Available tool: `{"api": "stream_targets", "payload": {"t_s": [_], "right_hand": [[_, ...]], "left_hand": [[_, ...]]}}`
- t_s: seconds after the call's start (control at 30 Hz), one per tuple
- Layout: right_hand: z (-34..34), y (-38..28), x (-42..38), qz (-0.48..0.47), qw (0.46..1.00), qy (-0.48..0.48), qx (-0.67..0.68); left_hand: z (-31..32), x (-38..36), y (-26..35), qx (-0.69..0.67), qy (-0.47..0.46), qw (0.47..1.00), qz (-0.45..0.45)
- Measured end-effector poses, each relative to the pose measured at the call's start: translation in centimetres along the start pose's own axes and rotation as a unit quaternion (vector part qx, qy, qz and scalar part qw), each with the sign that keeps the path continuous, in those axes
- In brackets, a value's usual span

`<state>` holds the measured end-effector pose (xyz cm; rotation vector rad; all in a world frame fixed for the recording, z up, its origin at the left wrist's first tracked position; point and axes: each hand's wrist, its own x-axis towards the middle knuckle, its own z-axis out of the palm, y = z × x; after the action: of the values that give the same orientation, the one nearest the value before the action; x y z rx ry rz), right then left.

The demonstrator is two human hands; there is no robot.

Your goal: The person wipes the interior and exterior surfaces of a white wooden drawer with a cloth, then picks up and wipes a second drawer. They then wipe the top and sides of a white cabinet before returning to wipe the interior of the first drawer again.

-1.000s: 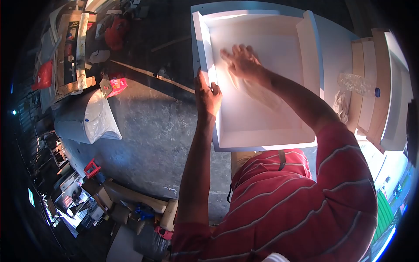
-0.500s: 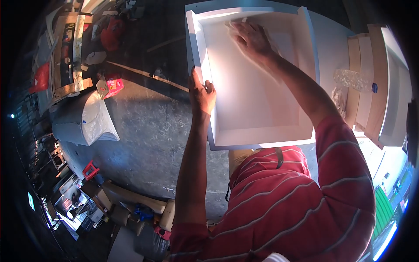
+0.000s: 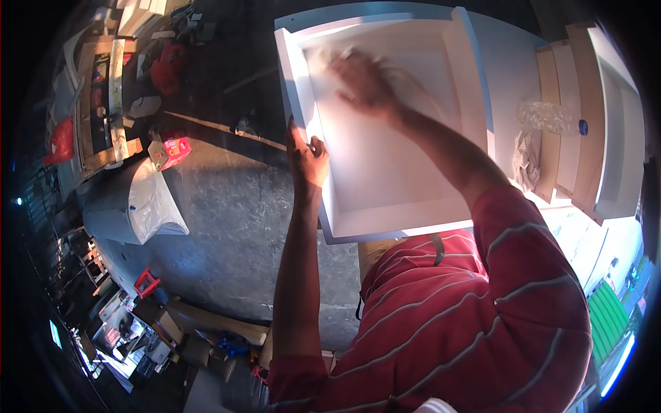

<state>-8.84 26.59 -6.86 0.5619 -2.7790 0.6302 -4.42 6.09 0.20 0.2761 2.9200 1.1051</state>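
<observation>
A shallow white wooden drawer box (image 3: 389, 165) lies in front of me, its inside facing up. My left hand (image 3: 308, 157) is closed around its left side wall, with the thumb at the rim and the index finger stretched along the outside. Inside the box, my right hand (image 3: 365, 82) presses on the bottom panel near the far left corner. Motion smears its fingers. A pale, crumpled piece (image 3: 332, 60), like a rag or sheet, shows under its fingertips; I cannot tell its exact kind.
To the right lie a clear plastic bottle (image 3: 551, 118) with a blue cap and a crumpled cloth (image 3: 527, 162), beside wooden boards (image 3: 585, 124). On the floor at left are a long wooden strip (image 3: 206, 126), a pink carton (image 3: 172, 151) and a plastic-wrapped white piece (image 3: 155, 203).
My right hand has swept left and slightly toward me over the bottom panel. The box and my left hand appear shifted a little left in view.
</observation>
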Motion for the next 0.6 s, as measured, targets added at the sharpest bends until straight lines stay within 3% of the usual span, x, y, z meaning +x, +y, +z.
{"api": "stream_targets", "payload": {"t_s": [0.03, 0.1, 0.2, 0.3, 0.37, 0.43, 0.5, 0.53, 0.6], "right_hand": [[0.7, -0.9, -0.3, -0.023, 0.989, 0.015, 0.144], [0.9, -5.9, -3.7, -0.042, 0.996, -0.081, 0.018], [-2.0, -4.5, -6.0, -0.073, 0.990, -0.095, 0.080], [-3.9, 2.2, -5.2, 0.096, 0.994, 0.041, -0.022], [-4.9, 6.7, -3.6, 0.159, 0.966, 0.097, -0.180], [-4.5, 6.8, -3.3, 0.185, 0.964, 0.109, -0.156], [-2.7, 4.7, -2.7, 0.139, 0.981, 0.119, -0.068], [-1.4, 3.4, -2.1, 0.078, 0.991, 0.099, -0.038], [-0.7, -0.3, 0.1, 0.074, 0.995, 0.028, -0.066]], "left_hand": [[-0.1, 0.0, -0.1, -0.003, -0.004, 1.000, 0.004], [-0.4, 0.3, -0.1, -0.062, -0.051, 0.996, -0.031], [0.0, 0.1, -0.5, -0.021, -0.005, 1.000, 0.013], [0.0, 0.1, 0.2, -0.017, 0.008, 1.000, 0.013], [-0.2, 0.1, 0.6, -0.021, -0.001, 1.000, -0.022], [-0.6, -0.1, 1.3, -0.042, -0.011, 0.998, -0.044], [-0.5, 0.3, 1.6, -0.066, -0.019, 0.996, -0.064], [-0.3, 0.3, 0.9, -0.025, -0.004, 0.999, -0.023], [0.1, 0.1, -0.4, 0.016, 0.012, 0.999, 0.037]]}}
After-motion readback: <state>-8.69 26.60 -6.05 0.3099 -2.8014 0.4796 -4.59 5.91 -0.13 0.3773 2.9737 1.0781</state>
